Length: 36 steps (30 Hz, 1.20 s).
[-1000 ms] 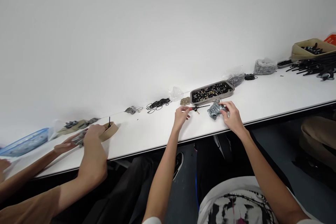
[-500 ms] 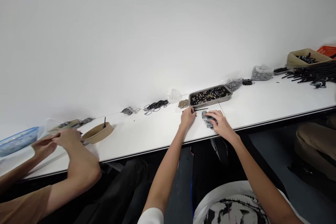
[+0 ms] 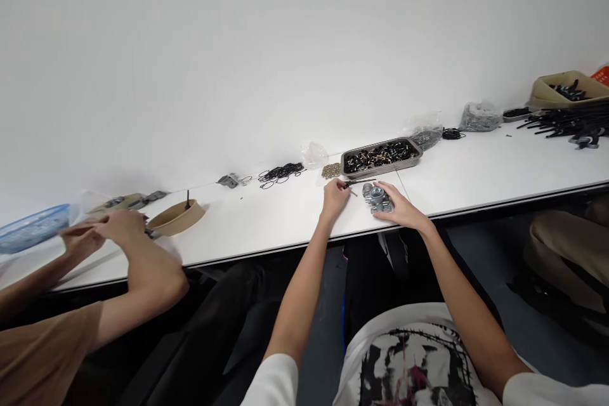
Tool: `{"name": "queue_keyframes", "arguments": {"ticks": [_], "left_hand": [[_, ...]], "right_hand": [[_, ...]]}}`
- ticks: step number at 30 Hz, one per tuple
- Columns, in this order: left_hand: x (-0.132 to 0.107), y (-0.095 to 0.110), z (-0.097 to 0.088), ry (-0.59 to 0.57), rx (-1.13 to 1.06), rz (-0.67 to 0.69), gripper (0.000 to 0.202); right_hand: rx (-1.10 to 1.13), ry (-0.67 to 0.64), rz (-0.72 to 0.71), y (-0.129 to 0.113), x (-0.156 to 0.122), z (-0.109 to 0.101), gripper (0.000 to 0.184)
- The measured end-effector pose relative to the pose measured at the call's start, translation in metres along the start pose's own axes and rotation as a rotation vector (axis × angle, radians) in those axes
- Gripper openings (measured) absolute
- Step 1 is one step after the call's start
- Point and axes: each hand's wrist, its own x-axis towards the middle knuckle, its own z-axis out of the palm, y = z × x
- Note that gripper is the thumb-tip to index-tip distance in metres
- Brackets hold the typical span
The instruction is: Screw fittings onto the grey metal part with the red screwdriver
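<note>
My left hand [image 3: 335, 199] rests at the table with its fingers closed on a thin dark rod-like tool [image 3: 364, 181], which points right. A small brownish piece [image 3: 353, 193] shows by the fingertips; whether it is held I cannot tell. Just to the right, a grey metal casting [image 3: 377, 195] with a round opening, looking like a small carburetor, sits on the white table. My right hand [image 3: 400, 207] grips it from its right side, thumb and fingers around it. Behind both hands stands a metal tray [image 3: 380, 169] full of small black and brass-coloured parts.
Small brass-coloured pieces [image 3: 331, 170], black cords [image 3: 280, 172] and a clear bag [image 3: 314, 155] lie along the wall. At left, a co-worker's hands [image 3: 111, 228] work near a tan bowl [image 3: 177, 220] and a blue basket [image 3: 35, 228]. Black rods [image 3: 568, 119] lie far right.
My right hand has shifted its hold on the metal casting, whose round opening now shows. My left hand still holds the thin tool. The whole scene sits higher in view.
</note>
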Motion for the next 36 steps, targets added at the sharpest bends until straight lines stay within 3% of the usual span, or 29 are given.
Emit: {"name": "queue_keyframes", "arguments": {"ticks": [6, 9, 15, 36], "left_hand": [[-0.037, 0.020, -0.015, 0.103, -0.455, -0.035, 0.023], [-0.053, 0.034, -0.019, 0.124, -0.549, -0.017, 0.029], [-0.059, 0.047, -0.019, 0.111, -0.575, -0.037, 0.026], [-0.060, 0.049, -0.025, 0.102, -0.551, -0.074, 0.024]], "right_hand": [[0.081, -0.041, -0.086, 0.000, 0.001, -0.005, 0.085], [0.093, -0.029, -0.097, 0.002, 0.001, -0.006, 0.082], [0.110, -0.027, -0.090, 0.003, 0.001, -0.007, 0.079], [0.126, -0.016, -0.056, 0.000, 0.000, -0.006, 0.084]]}}
